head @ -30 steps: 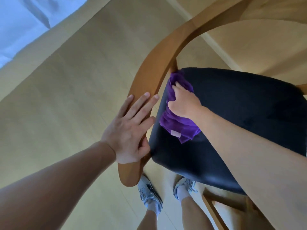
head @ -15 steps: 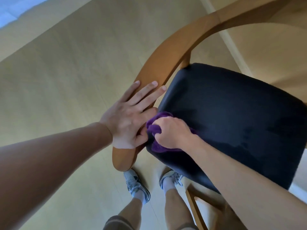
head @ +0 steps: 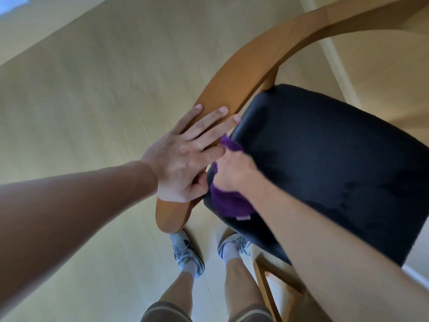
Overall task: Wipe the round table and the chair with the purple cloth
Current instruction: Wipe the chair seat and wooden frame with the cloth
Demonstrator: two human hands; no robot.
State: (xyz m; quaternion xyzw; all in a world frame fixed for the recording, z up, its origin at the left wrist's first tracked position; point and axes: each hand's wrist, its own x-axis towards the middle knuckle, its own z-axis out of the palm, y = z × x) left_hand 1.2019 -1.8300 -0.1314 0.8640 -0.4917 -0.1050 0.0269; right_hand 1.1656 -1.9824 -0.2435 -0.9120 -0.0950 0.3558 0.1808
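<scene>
fingers of left hand [head: 183, 159] flat on chair [head: 234, 89], right hand [head: 234, 173] gripping purple cloth [head: 228, 203]

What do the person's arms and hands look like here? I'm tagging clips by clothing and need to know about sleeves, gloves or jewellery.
Both forearms are bare, with no sleeve in view. The left hand and the right hand wear no gloves, and no ring, watch or bracelet shows on the visible parts. The fingernails on the left hand are short and unpainted. The right hand is slightly blurred, so fine detail there cannot be told.
</scene>
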